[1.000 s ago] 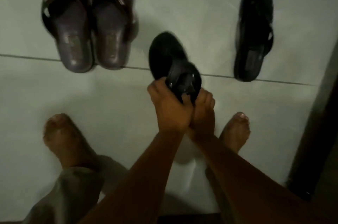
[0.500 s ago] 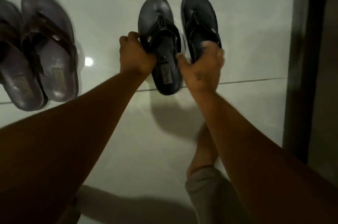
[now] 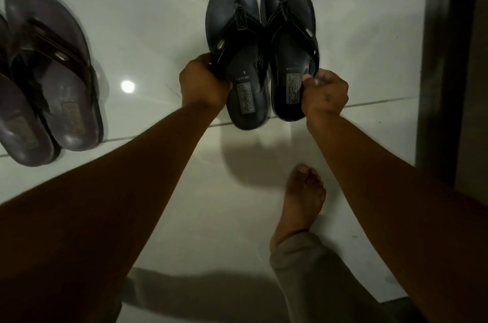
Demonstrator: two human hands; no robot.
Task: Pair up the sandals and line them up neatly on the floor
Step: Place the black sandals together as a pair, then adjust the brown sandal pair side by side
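Two black thong sandals lie side by side on the white tiled floor, toes pointing away from me. My left hand (image 3: 202, 82) grips the left black sandal (image 3: 239, 32) at its left edge near the strap. My right hand (image 3: 326, 95) grips the right black sandal (image 3: 289, 19) at its right edge by the heel. The two sandals touch along their inner edges. At the far left a brown pair rests together: one brown sandal (image 3: 56, 77) in full view and the other brown sandal (image 3: 15, 122) partly cut off by the frame.
A dark vertical door frame or wall edge (image 3: 449, 64) runs along the right. My bare right foot (image 3: 303, 198) stands on the tiles below the black pair. A tile joint (image 3: 383, 102) crosses under the sandal heels. A lamp reflection (image 3: 127, 86) shines between the pairs.
Both hands carried one black sandal over beside the other. My right hand shifted from the strap to the heel edge, and the two sandals now sit closer and more parallel.
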